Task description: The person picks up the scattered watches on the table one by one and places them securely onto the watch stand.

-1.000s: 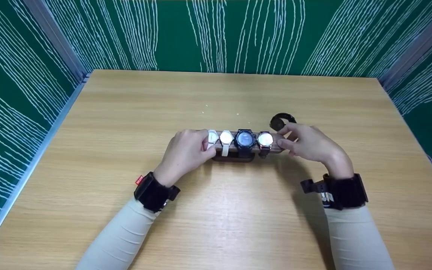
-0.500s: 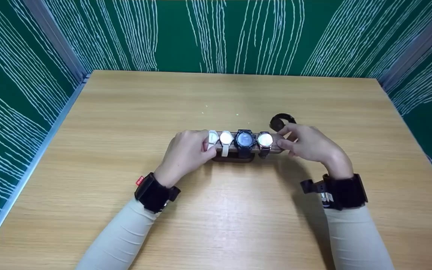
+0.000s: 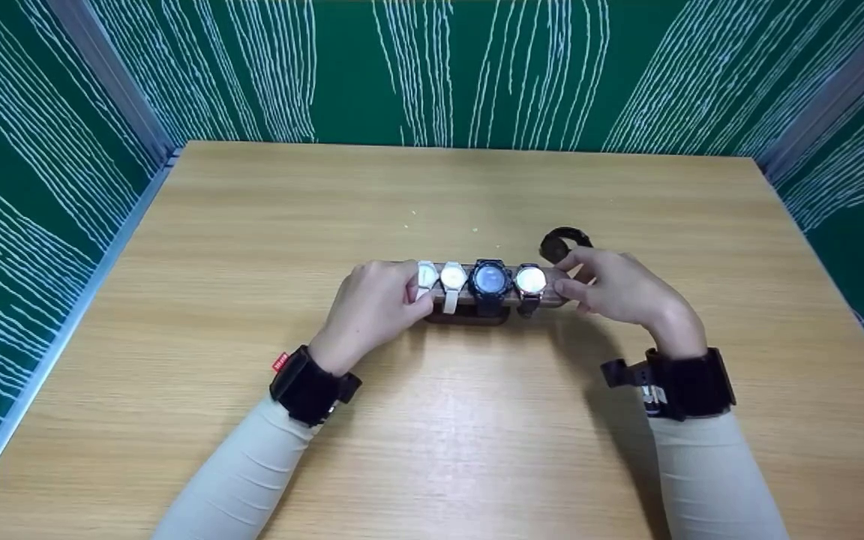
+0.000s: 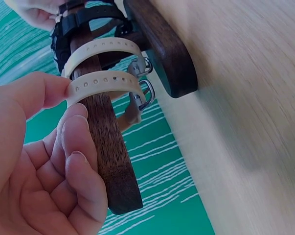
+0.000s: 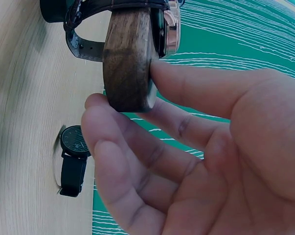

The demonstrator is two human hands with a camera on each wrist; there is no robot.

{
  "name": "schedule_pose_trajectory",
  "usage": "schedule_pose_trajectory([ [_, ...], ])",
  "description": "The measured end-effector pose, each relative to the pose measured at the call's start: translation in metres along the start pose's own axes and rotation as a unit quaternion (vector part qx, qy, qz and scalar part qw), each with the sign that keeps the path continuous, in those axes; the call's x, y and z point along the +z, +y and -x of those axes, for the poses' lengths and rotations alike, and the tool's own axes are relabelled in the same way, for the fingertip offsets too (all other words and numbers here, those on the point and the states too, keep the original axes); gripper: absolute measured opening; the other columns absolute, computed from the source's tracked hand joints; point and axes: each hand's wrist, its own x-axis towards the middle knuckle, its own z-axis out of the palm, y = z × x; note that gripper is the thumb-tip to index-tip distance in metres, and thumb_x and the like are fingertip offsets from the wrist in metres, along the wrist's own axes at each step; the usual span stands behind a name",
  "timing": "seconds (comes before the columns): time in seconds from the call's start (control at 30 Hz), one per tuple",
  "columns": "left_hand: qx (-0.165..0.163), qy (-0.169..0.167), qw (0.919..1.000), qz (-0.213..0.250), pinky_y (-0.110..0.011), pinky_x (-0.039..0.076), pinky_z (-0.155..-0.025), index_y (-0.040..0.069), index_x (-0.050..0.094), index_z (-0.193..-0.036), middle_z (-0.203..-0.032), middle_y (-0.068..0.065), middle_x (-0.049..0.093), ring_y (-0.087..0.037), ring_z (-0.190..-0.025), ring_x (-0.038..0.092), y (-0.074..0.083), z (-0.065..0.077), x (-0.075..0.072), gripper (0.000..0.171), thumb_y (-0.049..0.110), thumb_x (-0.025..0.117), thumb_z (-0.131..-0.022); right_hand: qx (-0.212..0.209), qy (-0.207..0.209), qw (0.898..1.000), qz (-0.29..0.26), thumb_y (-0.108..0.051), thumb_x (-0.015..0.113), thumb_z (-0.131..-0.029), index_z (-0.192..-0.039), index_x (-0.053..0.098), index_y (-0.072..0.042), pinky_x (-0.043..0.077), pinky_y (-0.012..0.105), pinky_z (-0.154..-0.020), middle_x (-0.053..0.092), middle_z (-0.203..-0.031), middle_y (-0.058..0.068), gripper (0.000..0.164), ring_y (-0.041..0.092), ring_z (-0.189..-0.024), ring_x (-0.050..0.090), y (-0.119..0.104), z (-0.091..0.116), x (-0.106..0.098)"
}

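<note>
A dark wooden watch stand (image 4: pixel 108 142) has a crossbar bearing several watches above a rounded base (image 4: pixel 174 63). My left hand (image 3: pixel 372 300) is at the bar's left end, its thumb and fingers pinching the outermost white watch (image 3: pixel 426 276). Its pale strap loops round the bar with the buckle underneath. Beside it sit another white watch (image 3: pixel 453 276), a bulky black watch (image 3: pixel 490 279) and a rose-gold watch (image 3: pixel 530 280) with a dark strap. My right hand (image 3: pixel 616 289) grips the bar's bare right end (image 5: pixel 128 63) between thumb and fingers.
Another black watch (image 5: pixel 75 141) lies on the wooden table (image 3: pixel 462 435) just behind my right hand. Tiny white specks dot the tabletop beyond the stand. Green panels (image 3: pixel 349 67) with white lines enclose the back and sides.
</note>
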Motion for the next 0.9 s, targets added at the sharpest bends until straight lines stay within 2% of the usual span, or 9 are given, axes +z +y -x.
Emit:
schedule_pose_trajectory([
  [0.27, 0.002, 0.005, 1.0000, -0.002, -0.027, 0.041, -0.056, 0.016, 0.058, -0.071, -0.064, 0.008, 0.054, -0.013, -0.061, 0.054, 0.0003, 0.0004, 0.0006, 0.036, 0.032, 0.080, -0.095, 0.004, -0.002, 1.000, -0.001, -0.022, 0.064, -0.107, -0.134, 0.063, -0.005, 0.056, 0.034, -0.076, 0.075, -0.109, 0.021, 0.032, 0.028, -0.083, 0.076, 0.0004, 0.0002, 0.0001],
  [0.5, 0.013, 0.024, 0.9995, -0.018, -0.030, 0.043, -0.056, 0.016, 0.059, -0.071, -0.063, 0.007, 0.056, -0.014, -0.061, 0.055, -0.0006, 0.0008, 0.0025, 0.038, 0.035, 0.083, -0.093, -0.002, -0.003, 1.000, -0.007, -0.019, 0.063, -0.108, -0.134, 0.062, -0.003, 0.058, 0.035, -0.076, 0.074, -0.109, 0.022, 0.031, 0.030, -0.083, 0.076, 0.0006, 0.0009, -0.0002],
  [0.9, 0.003, 0.022, 0.9998, 0.001, -0.027, 0.041, -0.055, 0.016, 0.059, -0.069, -0.062, 0.007, 0.056, -0.012, -0.057, 0.051, 0.0000, 0.0011, 0.0020, 0.040, 0.037, 0.083, -0.093, -0.002, -0.002, 1.000, -0.005, -0.020, 0.063, -0.108, -0.135, 0.062, -0.004, 0.058, 0.034, -0.077, 0.074, -0.109, 0.020, 0.032, 0.029, -0.084, 0.076, 0.0000, 0.0012, -0.0004],
])
